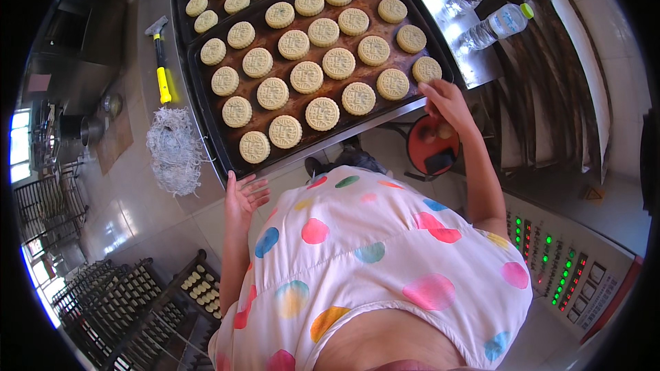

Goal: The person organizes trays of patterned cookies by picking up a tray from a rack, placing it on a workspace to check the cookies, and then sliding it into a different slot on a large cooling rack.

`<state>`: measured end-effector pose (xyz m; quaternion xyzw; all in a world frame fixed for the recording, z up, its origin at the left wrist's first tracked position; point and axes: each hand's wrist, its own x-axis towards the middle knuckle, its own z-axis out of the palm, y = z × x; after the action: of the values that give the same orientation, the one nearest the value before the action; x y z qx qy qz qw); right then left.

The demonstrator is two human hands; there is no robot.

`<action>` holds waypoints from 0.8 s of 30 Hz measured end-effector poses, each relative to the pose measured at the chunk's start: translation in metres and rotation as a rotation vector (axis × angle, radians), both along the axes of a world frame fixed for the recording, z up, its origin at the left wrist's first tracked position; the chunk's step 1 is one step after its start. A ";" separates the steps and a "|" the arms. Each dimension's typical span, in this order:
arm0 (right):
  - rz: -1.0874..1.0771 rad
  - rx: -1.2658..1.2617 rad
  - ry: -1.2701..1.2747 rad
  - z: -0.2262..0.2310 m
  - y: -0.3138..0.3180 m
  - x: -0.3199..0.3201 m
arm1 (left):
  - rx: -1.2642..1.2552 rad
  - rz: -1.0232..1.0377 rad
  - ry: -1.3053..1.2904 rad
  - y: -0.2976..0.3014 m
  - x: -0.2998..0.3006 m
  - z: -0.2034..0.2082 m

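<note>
A dark baking tray (323, 141) holds rows of round, pale stamped cakes (306, 77) with scalloped edges. My left hand (245, 197) is open at the tray's near left corner, its thumb close to the rim and its other fingers spread below it. At the near right corner, my right hand (445, 104) is closed over the rim, fingertips beside the corner cake (427, 69) and thumb lower down. Whether those fingertips touch that cake I cannot tell. Beyond lies a second tray (180, 14) with more such cakes.
Left of the tray lie a yellow-handled scraper (161, 62) and a tangled whitish mesh (173, 151). Water bottles (496, 26) stand at the right, near stacked dark sheets (550, 75). A red stool (421, 151) is below; a control panel (564, 268) with lights and racks (130, 295) are around.
</note>
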<state>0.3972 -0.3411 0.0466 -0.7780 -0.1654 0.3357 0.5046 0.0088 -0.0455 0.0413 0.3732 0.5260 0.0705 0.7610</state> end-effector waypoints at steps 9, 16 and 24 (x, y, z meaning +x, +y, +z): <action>0.274 -0.110 -0.974 0.001 0.103 0.068 | 0.928 -0.032 0.302 0.023 -0.005 -0.001; 0.546 -0.255 -1.113 -0.031 0.178 0.112 | 1.803 0.119 0.836 0.103 0.003 -0.012; 0.755 -0.400 -1.116 -0.032 0.208 0.122 | 1.884 -0.087 1.292 0.109 0.024 -0.038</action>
<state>0.5196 -0.1334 0.0148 -0.8013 -0.5936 0.0625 0.0403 0.0323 0.0637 0.0031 0.7799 0.5438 0.2053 -0.2322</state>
